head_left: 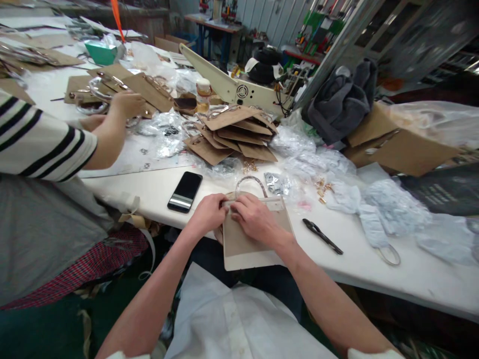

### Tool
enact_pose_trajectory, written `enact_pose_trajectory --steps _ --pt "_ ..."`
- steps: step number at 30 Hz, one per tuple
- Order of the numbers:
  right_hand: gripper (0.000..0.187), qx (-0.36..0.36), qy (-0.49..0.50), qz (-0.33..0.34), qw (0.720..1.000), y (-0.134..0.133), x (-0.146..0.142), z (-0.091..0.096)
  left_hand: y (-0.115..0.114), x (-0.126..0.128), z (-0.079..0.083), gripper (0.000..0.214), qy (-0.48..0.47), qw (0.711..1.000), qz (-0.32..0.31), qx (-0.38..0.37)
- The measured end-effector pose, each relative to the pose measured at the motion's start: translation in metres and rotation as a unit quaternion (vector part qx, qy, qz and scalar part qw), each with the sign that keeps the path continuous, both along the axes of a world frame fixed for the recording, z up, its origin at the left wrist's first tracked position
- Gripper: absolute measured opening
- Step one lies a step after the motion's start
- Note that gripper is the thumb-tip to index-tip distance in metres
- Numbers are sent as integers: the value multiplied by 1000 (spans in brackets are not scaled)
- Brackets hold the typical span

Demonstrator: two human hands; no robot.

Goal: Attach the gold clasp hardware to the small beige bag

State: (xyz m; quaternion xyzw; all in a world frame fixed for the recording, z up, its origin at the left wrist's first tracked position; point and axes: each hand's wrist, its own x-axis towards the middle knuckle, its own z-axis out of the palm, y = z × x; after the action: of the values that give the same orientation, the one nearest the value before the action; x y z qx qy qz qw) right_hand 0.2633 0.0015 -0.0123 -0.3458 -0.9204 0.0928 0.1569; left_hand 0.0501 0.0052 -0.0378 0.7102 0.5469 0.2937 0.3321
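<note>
Your left hand pinches the top-left corner of the brown bag panel; right hand lies across it, grip unclear. Panel's beneath both, overhanging the table: might slip lapward if that pinch loosens.

I see my left forearm and right forearm, both bare, slanting inward from the lower corners. The left hand pinches with bent fingers; close beside it, the right hand lies back upward, fingertips pointing left.
</note>
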Motion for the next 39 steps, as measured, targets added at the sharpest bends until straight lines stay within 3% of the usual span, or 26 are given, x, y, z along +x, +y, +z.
enact_pose_trajectory --steps 6,11,15,19,25,31,35,37,39 --pt "16 -22 13 12 1000 -1 0 -4 -2 -10 -12 27 -46 999 -16 -20" --pt "16 -5 16 12 1000 1 4 -5 -8 -13 -1 33 -71 995 -47 -48" --pt "18 -6 46 5 999 -8 5 -3 -9 -18 10 22 -86 992 -76 -61" --pt "19 -4 34 -1 999 -19 3 -8 -12 -24 11 14 -134 979 -98 -115" --pt "21 -1 63 -6 998 -36 -8 -9 -30 -31 13 24 -277 931 -59 -232" --pt "12 -13 -8 -22 1000 -40 -15 -11 -34 -26 2 40 -258 927 -38 -271" --pt "15 -11 -13 -27 999 -38 -16 -18 -39 -17 -6 36 -178 959 18 -220" --pt "13 -5 -8 -26 1000 -36 -17 -21 -43 -14 -7 29 -76 986 63 -135" --pt "10 -3 -5 -26 1000 -35 -17 -22 -47 -11 -10 26 30 994 101 -34"
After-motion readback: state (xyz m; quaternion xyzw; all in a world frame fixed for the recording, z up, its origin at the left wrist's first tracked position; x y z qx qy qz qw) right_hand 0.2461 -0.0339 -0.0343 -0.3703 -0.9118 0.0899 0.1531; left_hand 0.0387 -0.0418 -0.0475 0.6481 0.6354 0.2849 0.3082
